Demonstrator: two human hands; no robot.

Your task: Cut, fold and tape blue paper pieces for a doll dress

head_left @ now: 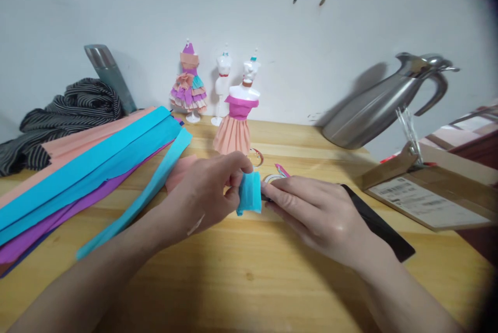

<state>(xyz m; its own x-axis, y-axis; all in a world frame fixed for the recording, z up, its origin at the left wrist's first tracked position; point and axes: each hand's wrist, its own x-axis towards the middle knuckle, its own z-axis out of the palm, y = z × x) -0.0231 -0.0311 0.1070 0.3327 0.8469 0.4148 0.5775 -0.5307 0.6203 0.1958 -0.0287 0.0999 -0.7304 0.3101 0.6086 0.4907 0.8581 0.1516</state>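
My left hand [204, 195] is closed in a pinch on a small folded piece of blue crepe paper [249, 193] held just above the wooden table [241, 276]. My right hand [311, 213] lies beside it, fingers together, pressing down on a black ruler [383, 229] and touching the blue paper's right edge. Just behind the hands stands a small mannequin in a pink and peach paper dress [235, 125].
Long sheets of blue, peach and purple crepe paper [78, 172] lie at the left, with a loose blue strip [143, 198]. Two more mannequins [190, 84], a striped cloth [66, 110], a steel jug [381, 102], a cardboard box [424, 193] and a tape roll [272, 177] sit behind.
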